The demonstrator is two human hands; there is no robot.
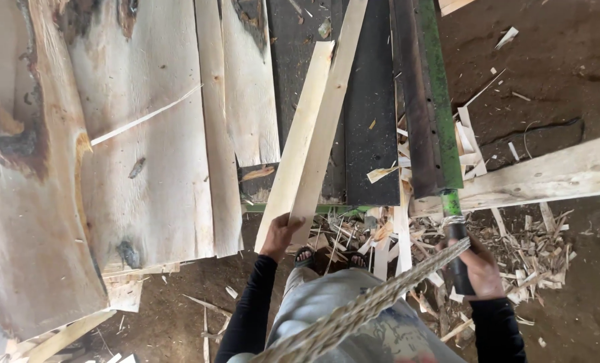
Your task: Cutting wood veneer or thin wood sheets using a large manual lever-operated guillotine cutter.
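Left hand (281,232) is gripping the near ends of two wood strips (311,134) lying on the machine table (370,134). Right hand (480,269) is clenched round a black handle (458,259), just right of that table.

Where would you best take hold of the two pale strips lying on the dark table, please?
At their near ends, from below, as the left hand does: the strips overhang the table edge there, slim enough for one hand. The right hand holds the black handle.
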